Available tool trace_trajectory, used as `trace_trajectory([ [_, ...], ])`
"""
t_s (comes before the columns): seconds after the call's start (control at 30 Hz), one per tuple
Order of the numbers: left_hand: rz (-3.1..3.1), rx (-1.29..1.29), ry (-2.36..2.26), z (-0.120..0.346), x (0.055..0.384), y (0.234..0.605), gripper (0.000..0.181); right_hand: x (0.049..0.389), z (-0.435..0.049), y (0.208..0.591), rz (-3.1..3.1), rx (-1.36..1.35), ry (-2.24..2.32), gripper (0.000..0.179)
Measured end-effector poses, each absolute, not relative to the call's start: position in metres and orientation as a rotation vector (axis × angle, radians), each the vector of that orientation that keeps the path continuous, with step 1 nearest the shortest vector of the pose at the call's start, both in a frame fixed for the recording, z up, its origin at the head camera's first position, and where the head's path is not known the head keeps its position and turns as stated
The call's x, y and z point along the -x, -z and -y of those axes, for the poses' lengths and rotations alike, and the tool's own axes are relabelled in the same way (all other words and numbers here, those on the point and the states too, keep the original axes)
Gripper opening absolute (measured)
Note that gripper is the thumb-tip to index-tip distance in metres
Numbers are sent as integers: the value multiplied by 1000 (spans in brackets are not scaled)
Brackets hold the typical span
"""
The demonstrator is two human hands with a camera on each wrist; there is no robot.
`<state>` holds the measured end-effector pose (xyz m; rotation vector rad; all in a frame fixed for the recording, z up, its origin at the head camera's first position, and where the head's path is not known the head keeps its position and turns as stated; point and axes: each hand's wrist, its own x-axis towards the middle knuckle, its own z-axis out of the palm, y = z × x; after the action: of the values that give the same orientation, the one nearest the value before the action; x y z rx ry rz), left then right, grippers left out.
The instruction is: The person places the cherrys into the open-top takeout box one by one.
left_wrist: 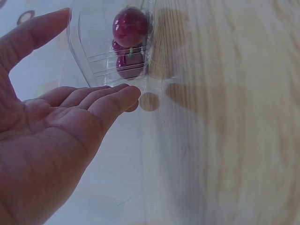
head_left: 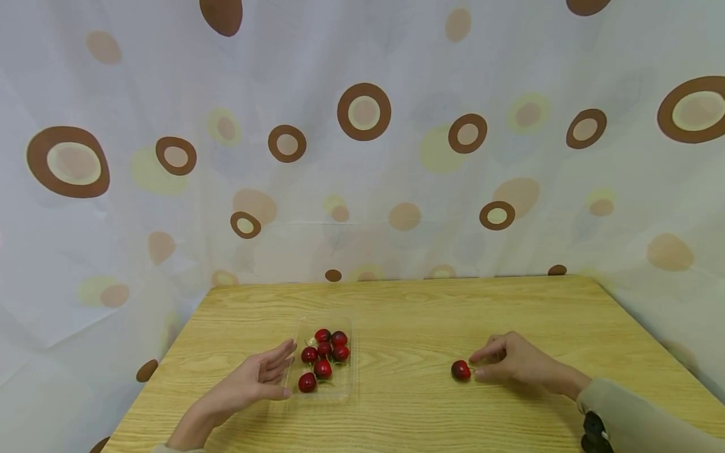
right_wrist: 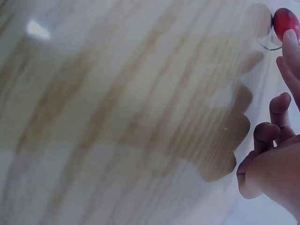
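Observation:
A clear plastic tray (head_left: pixel 343 394) holds several dark red cherries (head_left: pixel 323 369). Beside its left side is my left hand (head_left: pixel 247 385), fingers extended and thumb apart; the left wrist view shows the palm (left_wrist: pixel 51 126) bare, with fingertips right by the tray wall (left_wrist: pixel 82 56). To the right, a single cherry (head_left: pixel 460 370) with a thin stem lies on the wooden table. My right hand (head_left: pixel 518 363) reaches to it, thumb and index fingertip spread apart at its stem side. In the right wrist view a fingertip overlaps this cherry (right_wrist: pixel 284 22), and the other fingers are bent.
The wood-grain table (head_left: pixel 408 314) extends around both hands. Behind it and along its sides hangs a pale cloth (head_left: pixel 385 182) with brown and beige ovals. The right sleeve (head_left: pixel 634 409) has a dark object (head_left: pixel 595 433) at the wrist.

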<state>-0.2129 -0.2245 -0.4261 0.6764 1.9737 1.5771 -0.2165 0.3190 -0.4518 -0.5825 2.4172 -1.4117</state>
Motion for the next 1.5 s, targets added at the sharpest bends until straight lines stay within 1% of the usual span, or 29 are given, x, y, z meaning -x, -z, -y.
trace_trajectory([
  [0.2, -1973, -677, -1580, 225, 213, 426, 89, 217, -318, 454, -2447, 642, 1396, 26],
  [0.5, -1973, -681, -1583, 225, 212, 424, 90, 219, -313, 450, -2508, 649, 1341, 20],
  [0.8, -1970, -678, -1586, 225, 211, 424, 89, 220, -309, 451, -2525, 668, 1350, 11],
  [1.17, -1971, -675, -1583, 225, 212, 422, 89, 220, -301, 443, -2540, 639, 1398, 11],
  [1.5, -1967, -672, -1591, 225, 211, 425, 89, 227, -258, 419, -2478, 633, 1458, 15],
])
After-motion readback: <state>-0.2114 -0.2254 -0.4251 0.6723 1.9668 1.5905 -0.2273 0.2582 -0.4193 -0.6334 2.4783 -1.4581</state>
